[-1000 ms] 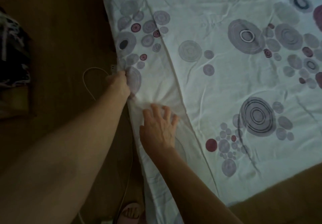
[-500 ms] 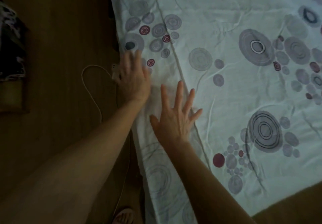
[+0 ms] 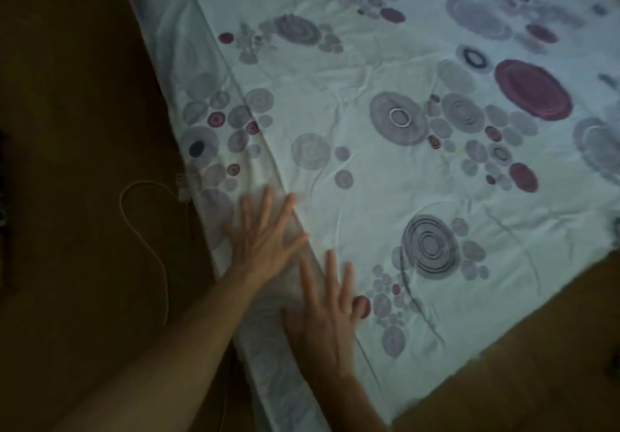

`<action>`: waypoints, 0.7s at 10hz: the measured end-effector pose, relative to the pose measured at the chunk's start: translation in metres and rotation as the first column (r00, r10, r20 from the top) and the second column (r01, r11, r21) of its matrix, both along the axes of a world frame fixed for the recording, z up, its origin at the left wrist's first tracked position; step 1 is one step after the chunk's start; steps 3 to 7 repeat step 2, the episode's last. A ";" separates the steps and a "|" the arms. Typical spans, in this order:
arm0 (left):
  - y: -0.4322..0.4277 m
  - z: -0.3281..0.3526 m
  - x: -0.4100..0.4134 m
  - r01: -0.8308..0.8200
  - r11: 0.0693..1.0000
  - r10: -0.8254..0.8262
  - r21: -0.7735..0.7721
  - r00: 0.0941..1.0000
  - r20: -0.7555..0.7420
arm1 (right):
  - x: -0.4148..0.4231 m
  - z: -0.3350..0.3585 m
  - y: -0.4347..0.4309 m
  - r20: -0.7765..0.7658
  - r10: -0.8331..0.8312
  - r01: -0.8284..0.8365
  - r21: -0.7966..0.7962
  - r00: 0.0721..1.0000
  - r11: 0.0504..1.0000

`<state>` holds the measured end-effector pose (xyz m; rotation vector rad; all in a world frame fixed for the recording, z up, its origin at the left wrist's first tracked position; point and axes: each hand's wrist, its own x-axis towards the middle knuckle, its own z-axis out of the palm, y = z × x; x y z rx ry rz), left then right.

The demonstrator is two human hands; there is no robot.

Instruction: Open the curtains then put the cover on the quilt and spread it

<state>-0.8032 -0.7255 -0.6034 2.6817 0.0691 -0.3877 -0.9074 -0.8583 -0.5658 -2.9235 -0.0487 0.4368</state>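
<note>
Since the earlier frames the left hand (image 3: 265, 243) has let go of the bunched edge and now lies flat, fingers spread, on the quilt cover (image 3: 385, 169) near its left border. The right hand (image 3: 322, 324) has slid back toward the person; it too rests flat with straight fingers, just beside the left, holding nothing. The view has swung to take in more of the circle-patterned cover, spread across the bed. No writing is legible. The cover's left edge hangs beside the wooden floor (image 3: 84, 96), where a white cable (image 3: 144, 237) loops near that edge; bare floor lies further left.
</note>
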 end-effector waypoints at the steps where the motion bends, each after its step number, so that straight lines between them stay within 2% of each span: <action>1: -0.002 -0.010 -0.040 -0.024 0.994 0.036 0.103 0.992 -0.120 | -0.023 0.001 -0.050 -0.204 -0.185 0.166 -0.107 0.961 0.980; 2: -0.008 -0.002 -0.065 0.090 0.981 -0.048 0.169 0.970 -0.240 | -0.054 0.006 -0.056 -0.182 -0.142 0.131 -0.071 0.973 0.989; 7: -0.008 -0.002 -0.065 0.090 0.981 -0.048 0.169 0.970 -0.240 | -0.054 0.006 -0.056 -0.182 -0.142 0.131 -0.071 0.973 0.989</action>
